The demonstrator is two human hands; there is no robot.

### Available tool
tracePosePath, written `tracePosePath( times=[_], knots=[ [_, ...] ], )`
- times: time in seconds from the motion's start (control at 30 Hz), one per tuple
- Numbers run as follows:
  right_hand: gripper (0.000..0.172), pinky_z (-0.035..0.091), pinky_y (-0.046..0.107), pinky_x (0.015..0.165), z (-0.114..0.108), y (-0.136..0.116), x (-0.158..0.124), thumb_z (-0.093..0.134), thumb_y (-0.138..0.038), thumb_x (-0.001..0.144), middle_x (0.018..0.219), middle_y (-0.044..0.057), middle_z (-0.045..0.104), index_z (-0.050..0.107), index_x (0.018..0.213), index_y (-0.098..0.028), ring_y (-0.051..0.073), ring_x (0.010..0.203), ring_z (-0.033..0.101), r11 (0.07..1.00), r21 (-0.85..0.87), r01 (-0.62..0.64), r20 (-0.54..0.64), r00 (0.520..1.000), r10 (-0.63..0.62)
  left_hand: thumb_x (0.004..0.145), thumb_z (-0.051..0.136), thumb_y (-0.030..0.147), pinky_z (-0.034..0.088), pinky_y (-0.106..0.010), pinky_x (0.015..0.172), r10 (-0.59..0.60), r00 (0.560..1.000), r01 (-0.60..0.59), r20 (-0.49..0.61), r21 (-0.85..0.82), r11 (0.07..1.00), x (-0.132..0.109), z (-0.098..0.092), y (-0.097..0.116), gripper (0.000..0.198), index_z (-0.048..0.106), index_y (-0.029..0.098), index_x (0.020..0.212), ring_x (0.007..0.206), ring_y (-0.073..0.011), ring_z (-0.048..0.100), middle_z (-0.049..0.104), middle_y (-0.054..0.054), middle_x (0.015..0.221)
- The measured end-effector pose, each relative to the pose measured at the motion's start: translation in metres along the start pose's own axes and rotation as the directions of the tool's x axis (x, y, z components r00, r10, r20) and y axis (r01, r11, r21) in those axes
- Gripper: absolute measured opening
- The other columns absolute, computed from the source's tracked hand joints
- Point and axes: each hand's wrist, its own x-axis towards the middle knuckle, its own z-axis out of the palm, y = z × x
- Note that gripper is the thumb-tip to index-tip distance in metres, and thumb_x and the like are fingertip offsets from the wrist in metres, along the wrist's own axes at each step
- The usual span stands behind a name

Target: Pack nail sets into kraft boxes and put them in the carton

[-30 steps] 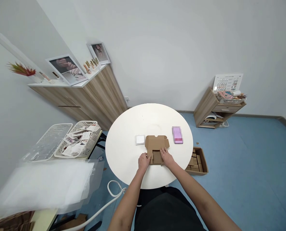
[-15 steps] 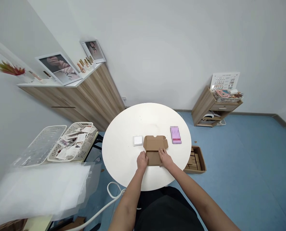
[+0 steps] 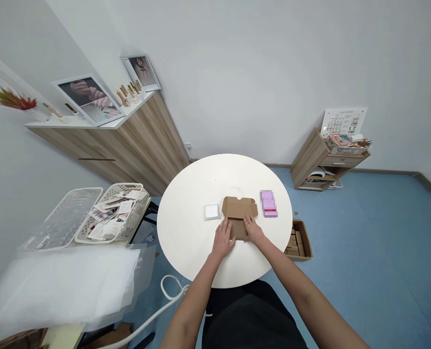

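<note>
A small brown cardboard box (image 3: 240,209) lies on the white round table (image 3: 186,232) with its lid flap folded open toward the far side. My left hand (image 3: 223,237) grips its left side, fingers along the edge and thumb near the front corner. On the opposite side, my right hand (image 3: 253,230) holds the right wall, fingertips by the lid fold. Left of the box rests a small white pack (image 3: 211,212). A pixelated purple item (image 3: 268,203) lies to its right.
Below the table's right side stands a carton (image 3: 302,240) of folded brown boxes. At left are a white basket (image 3: 78,236) of papers, a clear lid (image 3: 65,218) and white sheets (image 3: 66,286). A wooden cabinet (image 3: 143,140) and small shelf unit (image 3: 308,160) stand by the walls.
The box has shifted slightly away from me and turned a little. My left hand has spread over its left side, and my right hand has moved up along the right edge.
</note>
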Motion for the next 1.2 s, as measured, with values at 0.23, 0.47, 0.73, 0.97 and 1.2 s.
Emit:
tracePosePath(
  times=[0.23, 0.47, 0.73, 0.97, 1.2],
  knots=[
    [0.119, 0.042, 0.040, 0.106, -0.007, 0.002, 0.011, 0.080, -0.022, 0.059, 0.162, 0.012, 0.013, 0.011, 0.155, -0.015, 0.031, 0.149, 0.004, 1.000, 0.022, -0.016, 0.022, 1.000, 0.015, 0.086, 0.050, 0.022, 0.031, -0.048, 0.111, -0.240, 0.965, 0.235, -0.105, -0.053, 0.970, 0.032, -0.019, -0.057, 0.062, 0.032, 0.018, 0.145, 0.142, -0.0293, 0.030, 0.034, -0.015, 0.153],
    [0.115, 0.043, 0.038, 0.105, -0.004, -0.002, 0.016, 0.077, -0.020, 0.060, 0.162, 0.010, 0.013, 0.012, 0.155, -0.015, 0.030, 0.149, 0.003, 0.998, 0.045, -0.040, 0.004, 0.999, 0.040, 0.076, 0.067, 0.037, 0.041, -0.041, 0.099, -0.709, 0.703, 0.690, 0.054, -0.295, 0.661, 0.082, -0.038, -0.121, 0.054, 0.050, 0.013, 0.122, 0.123, -0.0319, 0.052, 0.059, -0.019, 0.124],
    [0.116, 0.039, 0.039, 0.109, -0.009, -0.007, 0.024, 0.081, -0.018, 0.059, 0.161, 0.013, 0.014, 0.015, 0.154, -0.016, 0.030, 0.149, 0.004, 0.995, 0.087, -0.056, -0.011, 0.998, 0.057, 0.070, 0.074, 0.039, 0.050, -0.034, 0.074, -0.720, 0.663, 0.715, 0.203, -0.458, 0.528, 0.079, -0.033, -0.127, 0.033, 0.062, 0.016, 0.091, 0.084, -0.0236, 0.068, 0.071, -0.009, 0.089],
    [0.126, 0.037, 0.044, 0.110, -0.004, -0.002, 0.024, 0.083, -0.022, 0.057, 0.162, 0.014, 0.011, 0.004, 0.155, -0.019, 0.033, 0.149, 0.001, 0.987, 0.156, -0.030, -0.036, 0.999, 0.036, 0.072, 0.071, 0.046, 0.052, -0.028, 0.070, -0.533, 0.810, 0.544, 0.244, -0.651, 0.529, 0.068, -0.055, -0.104, 0.039, 0.066, 0.016, 0.096, 0.081, -0.0180, 0.067, 0.071, -0.007, 0.092],
    [0.133, 0.039, 0.046, 0.108, -0.001, 0.004, 0.024, 0.085, -0.017, 0.053, 0.160, 0.015, 0.019, -0.001, 0.155, -0.021, 0.034, 0.148, 0.006, 0.974, 0.223, 0.034, -0.099, 0.995, -0.012, 0.076, 0.069, 0.019, 0.046, -0.023, 0.067, -0.357, 0.886, 0.455, 0.297, -0.399, 0.796, 0.069, -0.033, -0.028, 0.034, 0.055, 0.024, 0.106, 0.073, -0.0139, 0.065, 0.065, 0.004, 0.076]
  ],
)
